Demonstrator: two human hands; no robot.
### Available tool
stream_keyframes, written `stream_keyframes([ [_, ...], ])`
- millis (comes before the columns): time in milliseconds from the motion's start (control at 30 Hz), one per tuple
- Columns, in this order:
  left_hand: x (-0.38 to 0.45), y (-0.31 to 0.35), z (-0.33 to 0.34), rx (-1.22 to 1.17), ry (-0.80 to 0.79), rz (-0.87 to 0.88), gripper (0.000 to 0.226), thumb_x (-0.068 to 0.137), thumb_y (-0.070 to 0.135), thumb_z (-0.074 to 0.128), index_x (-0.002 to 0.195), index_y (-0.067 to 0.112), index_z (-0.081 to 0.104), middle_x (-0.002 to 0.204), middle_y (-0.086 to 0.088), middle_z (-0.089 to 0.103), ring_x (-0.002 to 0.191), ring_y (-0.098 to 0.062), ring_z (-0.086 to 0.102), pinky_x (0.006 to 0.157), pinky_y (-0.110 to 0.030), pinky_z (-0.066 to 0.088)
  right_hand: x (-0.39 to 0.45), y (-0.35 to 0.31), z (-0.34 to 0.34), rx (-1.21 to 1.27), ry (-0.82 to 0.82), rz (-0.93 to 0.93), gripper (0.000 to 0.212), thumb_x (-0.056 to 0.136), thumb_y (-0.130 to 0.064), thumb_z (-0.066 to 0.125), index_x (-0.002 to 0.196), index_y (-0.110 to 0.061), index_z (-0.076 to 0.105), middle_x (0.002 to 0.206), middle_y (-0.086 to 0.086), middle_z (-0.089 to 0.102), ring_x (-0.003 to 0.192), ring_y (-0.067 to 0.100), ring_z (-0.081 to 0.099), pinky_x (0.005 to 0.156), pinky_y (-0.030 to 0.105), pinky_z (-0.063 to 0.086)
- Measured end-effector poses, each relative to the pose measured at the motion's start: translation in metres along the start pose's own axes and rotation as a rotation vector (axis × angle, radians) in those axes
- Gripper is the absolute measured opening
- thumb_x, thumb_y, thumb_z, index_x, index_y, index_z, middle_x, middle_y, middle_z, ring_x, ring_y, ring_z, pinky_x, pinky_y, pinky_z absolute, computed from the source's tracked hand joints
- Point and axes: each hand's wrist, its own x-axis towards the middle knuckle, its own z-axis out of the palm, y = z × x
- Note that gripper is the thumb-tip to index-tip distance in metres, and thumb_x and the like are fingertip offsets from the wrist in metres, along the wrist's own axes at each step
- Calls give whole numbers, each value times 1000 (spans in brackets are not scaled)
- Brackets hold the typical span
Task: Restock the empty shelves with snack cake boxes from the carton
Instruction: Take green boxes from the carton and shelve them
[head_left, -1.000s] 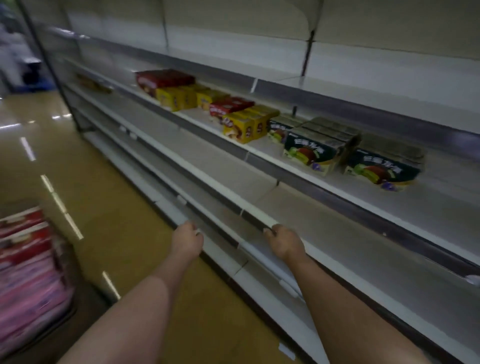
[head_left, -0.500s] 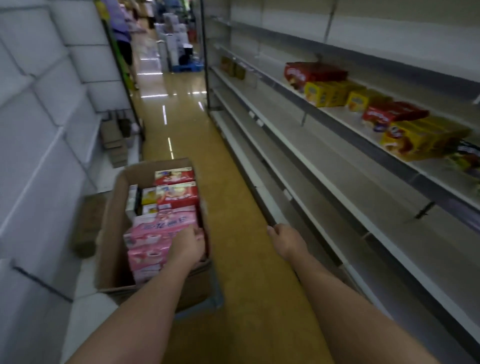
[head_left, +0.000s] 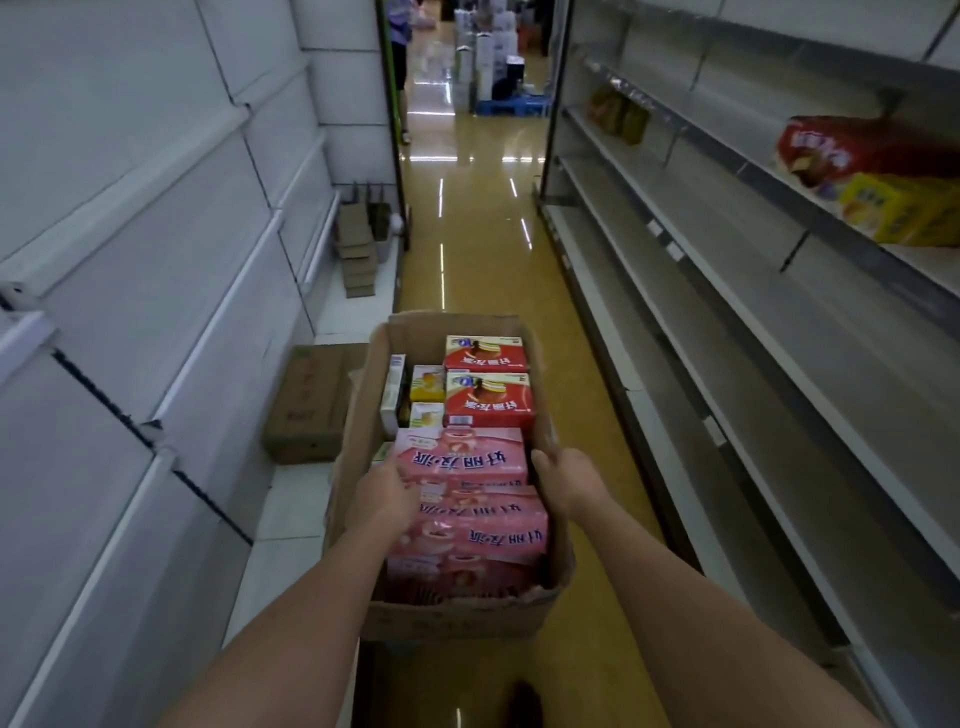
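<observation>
Both your hands clasp the top pink box (head_left: 461, 457) inside the carton (head_left: 358, 410): left hand (head_left: 384, 496) and right hand (head_left: 566, 478) at its opposite ends.

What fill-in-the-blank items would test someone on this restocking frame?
1. Both hands reach into the open ____ on the floor.
2. The left hand and right hand sit on either side of a ____ snack cake box.
3. Beyond it, two ____ snack cake boxes lie in the carton.

Missing words: carton; pink; red
</observation>
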Motion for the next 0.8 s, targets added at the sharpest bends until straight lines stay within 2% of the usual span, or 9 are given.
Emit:
stream_keyframes([
  [167, 42, -2, -9, 6, 32, -64, 8, 90, 30, 55, 90, 22, 53, 99, -6, 66, 92, -25, 60, 79, -32, 48, 61, -30, 11, -49, -48, -80, 38, 100, -36, 40, 116, -6, 58, 110, 11, 65, 98, 27, 62, 85, 37, 52],
  [233, 59, 0, -11, 9, 24, -101, 14, 89, 32, 56, 88, 21, 48, 98, -4, 63, 92, -24, 58, 82, -35, 49, 84, -43, 13, -97, -75, -115, 40, 100, -37, 39, 123, -8, 55, 116, 11, 63, 104, 28, 60, 87, 35, 49],
  [333, 90, 7, -11, -4, 35, -148, 13, 91, 28, 55, 100, 20, 50, 107, -5, 60, 100, -24, 57, 84, -33, 47, 122, -61, 16, -124, -122, -169, 45, 100, -36, 39, 137, -11, 46, 130, 12, 57, 116, 30, 55, 89, 33, 44],
  [433, 119, 13, -6, -22, 55, -155, 24, 93, 22, 52, 115, 12, 53, 117, -9, 59, 106, -26, 56, 82, -31, 45, 157, -75, 24, -114, -172, -193, 43, 100, -33, 41, 133, -7, 48, 129, 14, 58, 116, 31, 55, 89, 33, 44],
  [567, 152, 16, 4, -22, 43, -183, 31, 92, 18, 53, 121, 11, 50, 128, -11, 48, 114, -29, 52, 93, -38, 46, 192, -95, 43, -77, -231, -190, 44, 100, -32, 42, 134, -6, 48, 131, 13, 56, 120, 31, 52, 99, 35, 41],
  [800, 218, 15, 23, -8, -8, -223, 38, 95, 15, 46, 132, 8, 41, 135, -17, 41, 119, -33, 46, 97, -42, 41, 247, -115, 91, -134, -332, -176, 41, 100, -29, 41, 130, -1, 48, 128, 18, 56, 117, 32, 53, 91, 36, 45],
])
